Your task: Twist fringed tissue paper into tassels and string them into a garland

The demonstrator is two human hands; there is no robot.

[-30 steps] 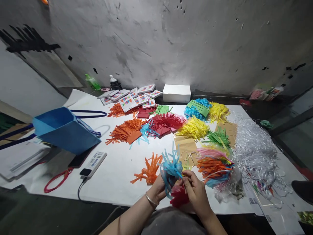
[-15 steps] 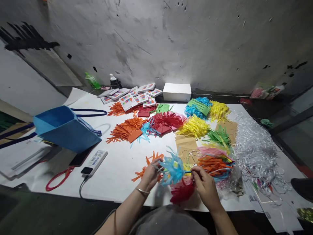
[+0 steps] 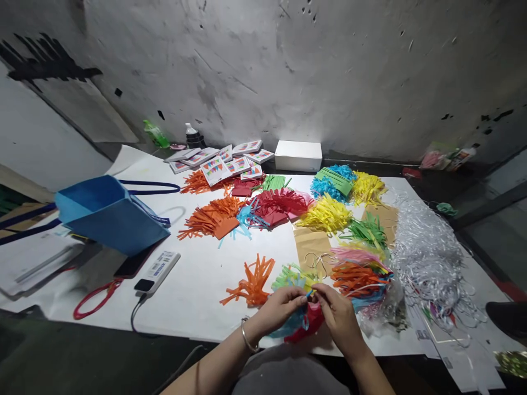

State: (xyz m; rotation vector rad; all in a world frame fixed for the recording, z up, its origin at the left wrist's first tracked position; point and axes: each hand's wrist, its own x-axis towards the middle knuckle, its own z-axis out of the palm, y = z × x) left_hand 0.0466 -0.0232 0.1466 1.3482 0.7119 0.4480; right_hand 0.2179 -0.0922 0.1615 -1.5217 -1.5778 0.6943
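My left hand [image 3: 282, 311] is closed on the twisted neck of a light-blue tissue-paper tassel [image 3: 293, 323], whose strips hang below the palm. Close against it, my right hand [image 3: 337, 314] pinches at the same blue twisted end. Partly hidden under both hands lies a red tassel [image 3: 303, 333]. Just beyond my fingers a pale green and yellow tassel [image 3: 290, 276] spreads on the table. An orange tassel [image 3: 252, 282] rests to the left of my left hand.
More fringed paper bundles, orange [image 3: 214, 216], red [image 3: 280, 206] and yellow [image 3: 327, 214], lie farther back. White string [image 3: 428, 258] is heaped at right. A blue bag [image 3: 111, 219], power bank [image 3: 158, 272] and red loop [image 3: 93, 302] are at left. A white box [image 3: 298, 156] stands by the wall.
The blue tassel, spread out between my hands before, has come down toward the table edge. My left hand has moved right from its strips to its twisted neck, meeting my right hand.
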